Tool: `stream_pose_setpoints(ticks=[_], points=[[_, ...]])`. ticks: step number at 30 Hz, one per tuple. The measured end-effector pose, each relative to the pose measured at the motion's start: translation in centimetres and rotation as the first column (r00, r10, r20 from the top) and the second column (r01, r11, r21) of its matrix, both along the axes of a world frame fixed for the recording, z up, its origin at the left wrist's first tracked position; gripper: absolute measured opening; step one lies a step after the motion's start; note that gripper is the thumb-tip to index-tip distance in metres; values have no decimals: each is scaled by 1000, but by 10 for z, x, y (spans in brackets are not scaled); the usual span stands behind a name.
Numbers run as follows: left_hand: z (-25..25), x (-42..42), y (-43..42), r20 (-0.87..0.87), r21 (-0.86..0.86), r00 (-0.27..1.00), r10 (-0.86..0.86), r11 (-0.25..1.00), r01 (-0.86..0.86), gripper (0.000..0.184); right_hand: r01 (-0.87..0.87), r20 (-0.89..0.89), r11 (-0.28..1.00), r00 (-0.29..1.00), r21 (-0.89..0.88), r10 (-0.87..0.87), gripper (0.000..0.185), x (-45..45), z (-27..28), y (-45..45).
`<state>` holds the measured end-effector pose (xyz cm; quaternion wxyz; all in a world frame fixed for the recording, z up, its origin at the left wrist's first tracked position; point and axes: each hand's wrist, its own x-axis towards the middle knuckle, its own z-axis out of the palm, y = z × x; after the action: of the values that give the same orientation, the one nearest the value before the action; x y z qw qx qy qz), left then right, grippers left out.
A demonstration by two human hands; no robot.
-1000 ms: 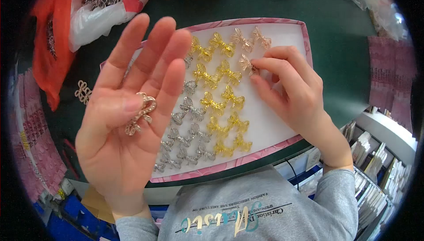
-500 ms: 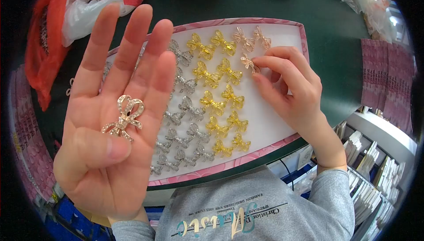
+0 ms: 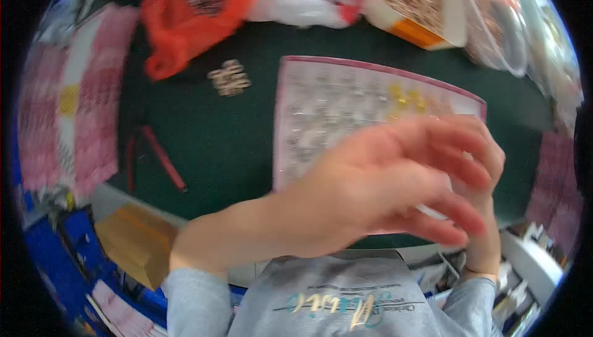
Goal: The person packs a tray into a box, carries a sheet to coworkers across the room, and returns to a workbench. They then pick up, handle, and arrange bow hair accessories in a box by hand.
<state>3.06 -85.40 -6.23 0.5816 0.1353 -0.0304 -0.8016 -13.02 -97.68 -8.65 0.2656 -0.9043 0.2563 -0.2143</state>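
My left hand (image 3: 389, 179) reaches across the front of the pink-edged white board (image 3: 280, 133), its fingers loosely curved and apart but blurred. The palm is turned away, so whether it holds the bow ornament is hidden. Behind it is my right hand (image 3: 485, 151), its fingers mostly covered by my left hand. On the board, silver bow ornaments (image 3: 321, 105) stand in rows, with gold bow ornaments (image 3: 407, 97) to their right. My hands cover the lower right of the board.
A small pile of rose-gold pieces (image 3: 230, 79) lies on the dark green table (image 3: 210, 127), near a dark red stick (image 3: 164, 159). Along the back are a red bag (image 3: 179, 28), a white bag (image 3: 296, 3) and a tub (image 3: 454, 6) of small pieces. Pink packs (image 3: 99, 102) stack at left.
My left hand has swung from the left, where a rose-gold bow ornament lay under its thumb, over to my right hand. The view has shifted left, bringing the pile and sticks into sight.
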Motion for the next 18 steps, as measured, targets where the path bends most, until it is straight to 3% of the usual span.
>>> stream_pose_setpoints(ticks=[1, 5, 6, 8, 9, 11, 13, 14, 16, 18], points=[[-3, -4, 3, -47, -104, 996, -77, 992, 72, 35, -57, 17, 997, 998, -47, 58, 18, 15, 2, 5], [0, -12, 6, -128, -218, 981, -146, 969, 116, 33, -349, 163, 932, 918, -93, 360, 14, 90, -4, 18], [-1, -9, 5, -136, -221, 982, -134, 970, 102, 34, -411, 133, 890, 888, -198, 440, 22, 107, -13, 18], [8, -10, 9, -131, -191, 987, -97, 979, 71, 40, -511, 32, 791, 833, -337, 552, 17, 128, -18, 34], [8, -6, 9, -140, -158, 990, 35, 986, -57, 41, -575, -42, 735, 797, -360, 602, 16, 134, -21, 36], [9, 2, 6, -162, -105, 946, 281, 948, -300, 43, -468, 67, 859, 869, -209, 490, 18, 126, -30, 30], [9, 14, 6, -6, -84, 888, 460, 885, -459, 46, -361, 140, 931, 921, -46, 364, 20, 112, -37, 23], [10, 15, 6, -28, -75, 874, 484, 871, -485, 46, -309, 168, 950, 940, 39, 298, 21, 104, -36, 19], [11, 17, 6, -54, -51, 848, 527, 847, -529, 48, -309, 228, 951, 925, -10, 303, 27, 83, -10, 5], [10, 14, 3, -65, -56, 842, 535, 841, -539, 54, -224, 312, 957, 937, 182, 160, 29, 62, 3, 0]])
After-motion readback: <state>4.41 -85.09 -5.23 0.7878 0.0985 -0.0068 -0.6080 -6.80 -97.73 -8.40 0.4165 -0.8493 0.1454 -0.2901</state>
